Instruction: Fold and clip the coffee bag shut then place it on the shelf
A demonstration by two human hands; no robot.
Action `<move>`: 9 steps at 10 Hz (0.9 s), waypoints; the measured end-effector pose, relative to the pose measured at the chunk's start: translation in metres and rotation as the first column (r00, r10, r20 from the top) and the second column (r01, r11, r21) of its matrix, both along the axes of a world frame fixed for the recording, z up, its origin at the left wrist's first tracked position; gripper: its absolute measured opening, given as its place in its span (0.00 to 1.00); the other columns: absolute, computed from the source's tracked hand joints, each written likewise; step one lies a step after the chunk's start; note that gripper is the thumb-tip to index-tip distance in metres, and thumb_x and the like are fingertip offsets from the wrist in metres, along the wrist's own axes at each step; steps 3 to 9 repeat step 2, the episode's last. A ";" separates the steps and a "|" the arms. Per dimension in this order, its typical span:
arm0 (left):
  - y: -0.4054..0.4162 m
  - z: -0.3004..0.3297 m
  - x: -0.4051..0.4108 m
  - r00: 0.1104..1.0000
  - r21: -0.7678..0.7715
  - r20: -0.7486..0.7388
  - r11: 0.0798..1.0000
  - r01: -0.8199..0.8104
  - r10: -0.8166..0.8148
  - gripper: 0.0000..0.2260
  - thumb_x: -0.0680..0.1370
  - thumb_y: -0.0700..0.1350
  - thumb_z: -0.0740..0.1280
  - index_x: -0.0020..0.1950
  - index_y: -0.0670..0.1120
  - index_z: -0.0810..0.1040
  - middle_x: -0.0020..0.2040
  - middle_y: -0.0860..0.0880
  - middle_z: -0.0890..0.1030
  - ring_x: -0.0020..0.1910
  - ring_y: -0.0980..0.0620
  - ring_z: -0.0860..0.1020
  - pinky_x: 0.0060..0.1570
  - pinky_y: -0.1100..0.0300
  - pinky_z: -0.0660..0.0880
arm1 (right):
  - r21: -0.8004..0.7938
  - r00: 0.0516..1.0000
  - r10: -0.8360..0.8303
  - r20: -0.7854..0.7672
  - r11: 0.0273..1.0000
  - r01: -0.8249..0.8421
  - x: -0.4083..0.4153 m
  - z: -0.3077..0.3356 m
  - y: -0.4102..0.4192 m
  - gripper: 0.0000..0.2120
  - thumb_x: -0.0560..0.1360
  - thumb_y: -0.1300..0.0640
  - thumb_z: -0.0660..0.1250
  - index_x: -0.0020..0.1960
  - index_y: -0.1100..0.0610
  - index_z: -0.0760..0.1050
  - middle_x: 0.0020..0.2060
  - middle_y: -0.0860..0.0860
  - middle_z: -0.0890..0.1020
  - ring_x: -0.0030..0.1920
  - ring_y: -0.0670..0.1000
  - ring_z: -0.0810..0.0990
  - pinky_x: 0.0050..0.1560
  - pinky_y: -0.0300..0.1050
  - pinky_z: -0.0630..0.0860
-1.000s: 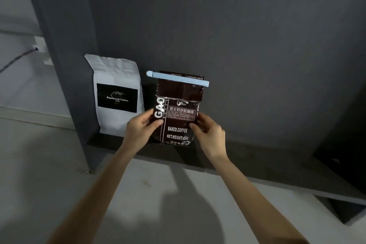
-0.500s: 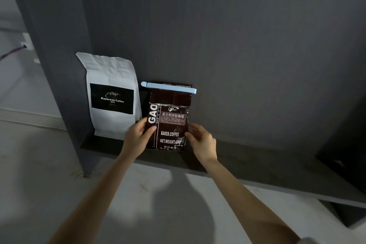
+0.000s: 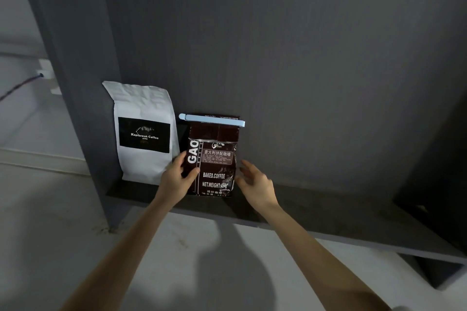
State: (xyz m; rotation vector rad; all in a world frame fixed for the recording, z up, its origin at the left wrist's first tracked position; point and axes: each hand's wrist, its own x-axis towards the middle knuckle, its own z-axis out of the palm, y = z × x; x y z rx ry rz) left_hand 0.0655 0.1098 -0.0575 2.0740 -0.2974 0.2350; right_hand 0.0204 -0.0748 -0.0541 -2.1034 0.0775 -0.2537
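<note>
A dark brown coffee bag (image 3: 216, 166) stands upright on the dark shelf (image 3: 328, 212), leaning back toward the grey back panel. Its top is folded over and held by a pale blue clip (image 3: 211, 119) that lies level across it. My left hand (image 3: 178, 178) grips the bag's lower left edge, thumb on the front. My right hand (image 3: 255, 183) is just off the bag's right side, fingers spread, holding nothing.
A white coffee bag (image 3: 144, 131) with a black label stands on the shelf right beside the brown one, against the grey side panel (image 3: 75, 83). The shelf runs on to the right. A pale floor lies below, and a wall socket (image 3: 45, 70) with a cable is at far left.
The brown bag has been set further back on the shelf. My right hand has let go of it and opened beside it. My left hand still holds its edge.
</note>
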 end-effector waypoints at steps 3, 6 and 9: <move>-0.011 0.025 -0.009 0.990 0.069 0.121 0.994 -0.085 0.076 0.28 0.74 0.40 0.65 0.70 0.39 0.57 0.69 0.38 0.67 0.68 0.42 0.65 0.67 0.43 0.64 | -0.156 0.997 -0.065 0.027 0.985 0.069 -0.017 0.025 -0.014 0.25 0.74 0.52 0.62 0.69 0.51 0.59 0.67 0.54 0.72 0.67 0.56 0.69 0.67 0.55 0.66; -0.011 0.025 -0.009 0.990 0.069 0.121 0.994 -0.085 0.076 0.28 0.74 0.40 0.65 0.70 0.39 0.57 0.69 0.38 0.67 0.68 0.42 0.65 0.67 0.43 0.64 | -0.156 0.997 -0.065 0.027 0.985 0.069 -0.017 0.025 -0.014 0.25 0.74 0.52 0.62 0.69 0.51 0.59 0.67 0.54 0.72 0.67 0.56 0.69 0.67 0.55 0.66; -0.011 0.025 -0.009 0.990 0.069 0.121 0.994 -0.085 0.076 0.28 0.74 0.40 0.65 0.70 0.39 0.57 0.69 0.38 0.67 0.68 0.42 0.65 0.67 0.43 0.64 | -0.156 0.997 -0.065 0.027 0.985 0.069 -0.017 0.025 -0.014 0.25 0.74 0.52 0.62 0.69 0.51 0.59 0.67 0.54 0.72 0.67 0.56 0.69 0.67 0.55 0.66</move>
